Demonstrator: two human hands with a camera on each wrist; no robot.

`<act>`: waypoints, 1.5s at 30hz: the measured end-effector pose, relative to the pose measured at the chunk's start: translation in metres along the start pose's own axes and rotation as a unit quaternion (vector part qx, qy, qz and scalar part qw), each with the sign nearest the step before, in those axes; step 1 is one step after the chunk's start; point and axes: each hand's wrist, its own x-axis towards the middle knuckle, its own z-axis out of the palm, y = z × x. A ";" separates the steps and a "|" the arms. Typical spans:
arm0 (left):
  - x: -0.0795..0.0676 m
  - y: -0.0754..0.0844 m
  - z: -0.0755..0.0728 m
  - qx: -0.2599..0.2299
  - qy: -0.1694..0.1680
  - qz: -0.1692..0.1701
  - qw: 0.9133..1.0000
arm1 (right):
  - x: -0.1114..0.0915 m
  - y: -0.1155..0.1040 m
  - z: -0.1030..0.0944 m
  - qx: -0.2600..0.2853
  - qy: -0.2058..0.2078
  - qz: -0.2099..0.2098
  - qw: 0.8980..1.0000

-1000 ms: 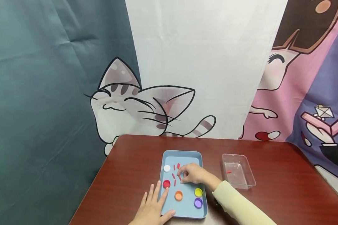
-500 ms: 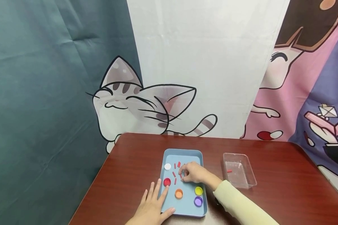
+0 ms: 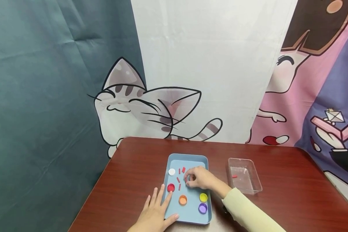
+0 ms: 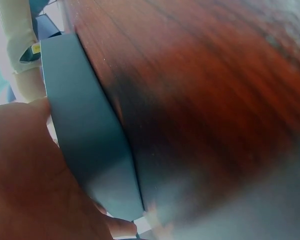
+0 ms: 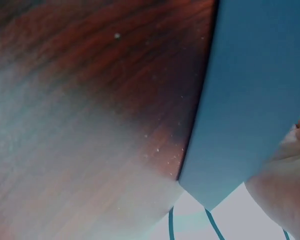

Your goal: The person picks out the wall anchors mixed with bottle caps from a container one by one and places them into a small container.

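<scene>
A light blue tray [image 3: 188,216] lies on the table with several small red sticks [image 3: 179,187] in its upper half. My right hand [image 3: 201,178] is over the tray, thumb and index finger curled together around a small red stick [image 3: 186,179], mostly hidden by the fingers. With fingers spread, my left hand [image 3: 155,211] rests across the tray's left edge, a fingertip close to the red cap [image 3: 170,187]. In the left wrist view, the hand [image 4: 35,175] lies along the tray's outer wall [image 4: 87,115]. The right wrist view shows mainly the opposite wall [image 5: 245,95].
Inside the tray are a white cap [image 3: 171,172], an orange cap [image 3: 183,200], a yellow cap [image 3: 203,197] and a purple cap [image 3: 202,208]. Right of it stands a clear plastic box [image 3: 250,185] holding one red stick [image 3: 234,176]. A printed curtain [image 3: 220,64] hangs behind the table.
The right fingers have closed in on a red stick that showed between them earlier. My left hand stays on the tray edge; the view shifts slightly.
</scene>
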 end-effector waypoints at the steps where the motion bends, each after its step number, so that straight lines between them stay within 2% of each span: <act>1: -0.001 0.000 -0.001 0.002 0.004 0.002 1.000 | -0.001 -0.001 -0.002 0.004 0.002 0.000 1.000; 10: -0.003 0.002 -0.002 0.020 0.032 0.013 0.999 | -0.008 -0.004 -0.019 0.022 0.042 -0.001 0.999; 21: -0.003 0.002 -0.001 0.026 0.031 0.011 0.999 | -0.019 0.000 -0.036 0.053 0.075 0.030 0.995; 31: -0.004 0.001 0.001 0.038 0.039 0.014 0.998 | -0.038 0.008 -0.051 0.072 0.110 0.033 0.991; 39: -0.004 0.001 0.003 0.055 0.048 0.018 0.997 | -0.053 0.014 -0.060 0.071 0.133 0.040 0.988; 45: -0.004 0.003 0.001 0.052 0.051 0.016 0.997 | -0.059 0.017 -0.066 0.057 0.130 0.055 0.988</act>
